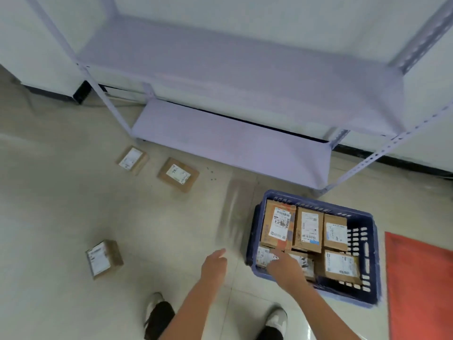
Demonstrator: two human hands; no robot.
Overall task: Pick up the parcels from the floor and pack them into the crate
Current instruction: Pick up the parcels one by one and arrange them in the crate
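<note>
**Crate nearly full, three parcels on the floor**

I'm seeing the shelving unit (230, 143) edging open tile. The blue crate (367, 244) is sitting beside it, parcels inside lying flat. Three floor parcels (178, 174) are lying well apart, long axes askew. My right hand (285, 267) is reaching in, probably touching a parcel, grip unclear; my left hand (213, 265) is hanging relaxed, empty.

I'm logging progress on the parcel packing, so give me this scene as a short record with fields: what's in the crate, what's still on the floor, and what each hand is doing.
crate: blue plastic crate on the floor, by the shelf rack
parcels in crate: at least five cardboard boxes, labels up
parcels on floor: three; near parcel, middle parcel, far parcel
left hand: left hand over bare floor beside the crate, holding nothing
right hand: right hand inside the crate, on the parcels at its near side; grip unclear
other: red mat right of the crate
</note>
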